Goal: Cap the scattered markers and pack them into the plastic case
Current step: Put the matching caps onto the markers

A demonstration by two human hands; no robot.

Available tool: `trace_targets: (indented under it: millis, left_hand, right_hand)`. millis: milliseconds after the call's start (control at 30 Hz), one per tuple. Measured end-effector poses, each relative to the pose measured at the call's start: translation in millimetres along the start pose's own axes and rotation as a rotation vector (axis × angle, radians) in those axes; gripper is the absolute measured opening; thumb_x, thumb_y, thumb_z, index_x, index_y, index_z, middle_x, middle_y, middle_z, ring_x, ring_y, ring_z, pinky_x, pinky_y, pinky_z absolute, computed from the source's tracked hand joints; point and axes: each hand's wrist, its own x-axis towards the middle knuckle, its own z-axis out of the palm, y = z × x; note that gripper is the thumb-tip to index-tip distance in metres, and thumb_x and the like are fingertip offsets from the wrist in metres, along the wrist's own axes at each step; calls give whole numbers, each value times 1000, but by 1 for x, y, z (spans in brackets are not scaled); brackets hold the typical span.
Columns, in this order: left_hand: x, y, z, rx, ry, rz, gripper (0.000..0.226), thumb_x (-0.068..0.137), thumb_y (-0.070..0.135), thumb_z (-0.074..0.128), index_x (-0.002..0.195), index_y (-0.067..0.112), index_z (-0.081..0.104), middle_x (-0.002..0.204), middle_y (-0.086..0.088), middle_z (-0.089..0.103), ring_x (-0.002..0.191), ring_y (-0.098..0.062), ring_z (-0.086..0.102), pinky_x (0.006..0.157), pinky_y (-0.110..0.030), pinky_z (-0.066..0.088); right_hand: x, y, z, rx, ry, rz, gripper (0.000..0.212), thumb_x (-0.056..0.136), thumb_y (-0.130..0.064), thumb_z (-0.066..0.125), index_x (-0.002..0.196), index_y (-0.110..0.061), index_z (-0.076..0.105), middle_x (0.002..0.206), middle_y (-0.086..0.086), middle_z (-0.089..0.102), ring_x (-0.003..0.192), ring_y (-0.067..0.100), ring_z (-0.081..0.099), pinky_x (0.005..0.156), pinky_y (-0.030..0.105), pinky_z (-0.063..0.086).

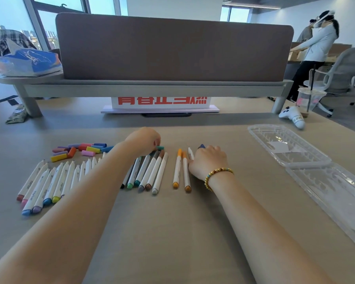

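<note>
Several uncapped white markers [49,181] lie side by side at the left of the desk, with a pile of loose coloured caps [84,150] behind them. A middle group of capped markers [152,173] lies under my left hand [145,141], which pinches a teal cap [159,148] at their far ends. Two orange capped markers [181,171] lie further right. My right hand [208,160] curls round a marker with a dark blue cap [202,146], beside a white marker tip [191,153]. The clear plastic case [307,165] lies open at the right.
A grey partition on a riser shelf [152,87] closes the desk's far side, with a red-lettered sign [162,101] beneath. A white controller [293,116] and a lidded plastic cup [308,99] stand behind the case. A person and an office chair [342,72] are at the far right.
</note>
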Motion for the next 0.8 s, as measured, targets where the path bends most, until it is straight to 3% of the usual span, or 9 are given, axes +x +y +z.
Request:
trace_targets:
  millis: [200,333,467,533,633,800]
  left_hand:
    - [-12,-5,-7,-308,174,-88,20,90,16,59,108,7,59,102,-8,63,87,-18,56,82,-26,46]
    - [-34,-12,-8,-526,179,-93,30,89,11,59,119,6,59,110,-7,66,102,-21,61,97,-34,47]
    - [-48,-14,0,-547,170,-78,29,89,9,59,118,8,62,113,-7,66,104,-19,60,101,-37,45]
    - [-51,-16,0,-535,170,-68,29,89,9,60,118,9,62,113,-6,66,101,-16,59,100,-35,45]
    - [-52,-21,-1,-518,204,-72,29,89,9,60,118,9,64,112,-6,66,95,-12,56,96,-32,45]
    - [-52,-15,-2,-525,204,-64,28,89,9,60,116,11,65,111,-5,66,94,-10,53,95,-31,44]
  right_hand:
    - [-2,0,-3,62,68,-8,40,97,-38,38,108,-7,61,111,12,59,107,30,50,86,34,40]
    - [-2,0,-6,225,192,-42,30,96,-36,42,89,-10,56,85,8,53,84,26,50,66,30,37]
    - [-5,-4,-6,451,136,-143,19,100,-30,39,103,-13,46,82,2,55,68,17,51,56,27,41]
    - [-5,-5,-6,495,133,-205,17,100,-28,39,108,-15,49,88,1,58,73,14,53,62,25,46]
    - [-4,-3,-5,520,160,-260,21,99,-24,42,111,-17,58,98,2,62,91,18,57,82,34,52]
    - [-2,-2,-3,513,216,-290,22,98,-22,46,109,-17,64,97,0,62,97,19,54,88,40,49]
